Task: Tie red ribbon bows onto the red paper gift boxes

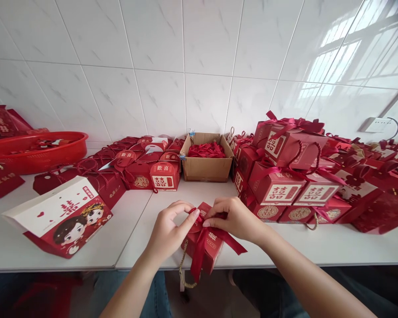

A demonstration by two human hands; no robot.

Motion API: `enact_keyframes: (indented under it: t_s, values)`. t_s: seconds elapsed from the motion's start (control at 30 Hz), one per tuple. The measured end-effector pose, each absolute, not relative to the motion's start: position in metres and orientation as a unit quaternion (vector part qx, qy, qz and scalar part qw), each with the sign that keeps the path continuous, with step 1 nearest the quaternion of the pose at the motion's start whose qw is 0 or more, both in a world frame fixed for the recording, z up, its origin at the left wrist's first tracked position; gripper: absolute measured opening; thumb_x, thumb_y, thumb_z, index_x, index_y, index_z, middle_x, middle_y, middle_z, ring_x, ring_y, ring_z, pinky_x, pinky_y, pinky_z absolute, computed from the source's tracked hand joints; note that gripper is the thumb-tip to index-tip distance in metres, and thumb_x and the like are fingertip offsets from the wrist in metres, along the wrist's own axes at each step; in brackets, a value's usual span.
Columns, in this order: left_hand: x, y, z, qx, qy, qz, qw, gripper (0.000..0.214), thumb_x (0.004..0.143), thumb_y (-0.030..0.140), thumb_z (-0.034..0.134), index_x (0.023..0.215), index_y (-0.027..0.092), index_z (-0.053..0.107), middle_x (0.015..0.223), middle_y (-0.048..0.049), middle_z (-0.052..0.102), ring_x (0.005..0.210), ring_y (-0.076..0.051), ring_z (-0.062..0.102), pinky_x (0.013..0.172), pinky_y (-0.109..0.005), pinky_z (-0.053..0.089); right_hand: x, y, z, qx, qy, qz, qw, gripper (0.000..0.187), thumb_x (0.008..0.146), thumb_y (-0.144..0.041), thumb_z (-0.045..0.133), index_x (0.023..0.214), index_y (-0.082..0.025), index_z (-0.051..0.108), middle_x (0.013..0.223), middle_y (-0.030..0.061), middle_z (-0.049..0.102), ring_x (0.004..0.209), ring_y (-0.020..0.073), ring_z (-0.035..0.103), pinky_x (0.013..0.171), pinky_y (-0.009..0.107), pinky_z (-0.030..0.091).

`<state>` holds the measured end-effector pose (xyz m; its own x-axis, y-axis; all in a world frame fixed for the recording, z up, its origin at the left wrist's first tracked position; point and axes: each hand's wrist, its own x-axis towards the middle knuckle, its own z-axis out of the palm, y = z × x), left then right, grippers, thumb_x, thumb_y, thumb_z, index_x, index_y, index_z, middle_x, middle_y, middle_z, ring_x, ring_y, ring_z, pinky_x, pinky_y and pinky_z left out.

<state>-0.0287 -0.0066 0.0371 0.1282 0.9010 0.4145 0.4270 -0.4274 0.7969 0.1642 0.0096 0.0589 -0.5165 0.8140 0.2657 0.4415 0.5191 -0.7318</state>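
We see the small red cardboard gift box [213, 252] at the table's front edge, its near end reaching that edge, with a twisted gold rope handle [181, 268] dangling past it. Our left hand [170, 227] pinches a glossy dark red ribbon [199, 256] between thumb and finger above the box, and our right hand [230, 216] pinches it just beside; two loose tails spread over the box. To our left, bare white tabletop [135, 238] separates us from a tilted white-and-red carton with a cartoon couple [69, 221]. To our right, stacked red boxes with ribbon bows [281, 185] leave a bare strip along the front edge. Ahead, we have open surface up to an uncovered brown cardboard box [205, 170] of red ribbons, between that stack and a crowd of red boxes [142, 174]. Behind everything rises a white tiled wall [159, 39].
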Motion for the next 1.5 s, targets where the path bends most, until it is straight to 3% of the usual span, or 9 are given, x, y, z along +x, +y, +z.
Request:
enact_keyframes:
  t_s: [0.3,0.57,0.67,0.77,0.93,1.07,1.5]
  values:
    - [-0.029,-0.003,0.033,0.673,0.494,0.493,0.244,0.022,0.083,0.035,0.061,0.069,0.018,0.065,0.082,-0.0035,0.067,0.083,-0.019,0.063,0.078,-0.027,0.045,0.16,0.01,0.069,-0.393,-0.848,0.255,0.248,0.006,0.075,-0.021,0.075,0.071,-0.017,0.076,0.067,0.0003,0.065,0.059,0.011,0.054,0.058,0.022,0.04]
    - [-0.024,-0.009,0.029,0.641,0.511,0.493,0.291,0.027,0.087,0.041,0.055,0.076,0.018,0.064,0.078,-0.002,0.067,0.078,-0.017,0.062,0.073,-0.025,0.046,0.164,0.004,0.068,-0.404,-0.84,0.239,0.273,0.009,0.08,-0.025,0.07,0.075,-0.018,0.07,0.073,0.0001,0.064,0.064,0.011,0.056,0.062,0.022,0.041]
    - [-0.02,-0.014,0.031,0.634,0.5,0.493,0.325,0.027,0.089,0.043,0.052,0.08,0.019,0.061,0.077,-0.0005,0.065,0.077,-0.016,0.062,0.07,-0.023,0.047,0.173,0.0,0.065,-0.454,-0.817,0.241,0.262,0.024,0.08,-0.041,0.069,0.078,-0.018,0.061,0.072,-0.0015,0.061,0.062,0.0116,0.052,0.057,0.023,0.038]
    - [-0.014,-0.02,0.033,0.633,0.483,0.502,0.338,0.027,0.091,0.043,0.049,0.079,0.021,0.055,0.075,0.0011,0.062,0.073,-0.014,0.059,0.069,-0.022,0.047,0.18,-0.002,0.061,-0.474,-0.822,0.214,0.232,0.035,0.086,-0.047,0.059,0.067,-0.019,0.048,0.064,-0.0026,0.052,0.057,0.0112,0.045,0.054,0.024,0.032]
    - [0.0,-0.025,0.026,0.622,0.532,0.515,0.254,0.025,0.096,0.041,0.04,0.084,0.022,0.051,0.064,0.0035,0.055,0.059,-0.013,0.053,0.064,-0.023,0.046,0.181,0.0,0.054,-0.433,-0.831,0.229,0.266,0.037,0.094,-0.034,0.045,0.062,-0.019,0.037,0.06,-0.0038,0.042,0.057,0.0101,0.038,0.056,0.024,0.03]
    - [0.007,-0.026,0.017,0.616,0.563,0.525,0.166,0.02,0.096,0.037,0.04,0.087,0.022,0.05,0.068,0.0019,0.06,0.059,-0.014,0.057,0.062,-0.023,0.045,0.178,0.002,0.046,-0.446,-0.798,0.271,0.301,0.039,0.093,-0.035,0.044,0.059,-0.019,0.033,0.055,-0.005,0.035,0.054,0.0098,0.031,0.053,0.024,0.026]
    - [0.005,-0.026,0.013,0.621,0.558,0.538,0.116,0.014,0.095,0.029,0.042,0.084,0.023,0.048,0.064,0.0018,0.061,0.055,-0.014,0.059,0.054,-0.02,0.044,0.178,0.004,0.029,-0.458,-0.745,0.312,0.371,0.042,0.093,-0.041,0.043,0.059,-0.02,0.029,0.057,-0.0048,0.028,0.056,0.0102,0.025,0.05,0.025,0.023]
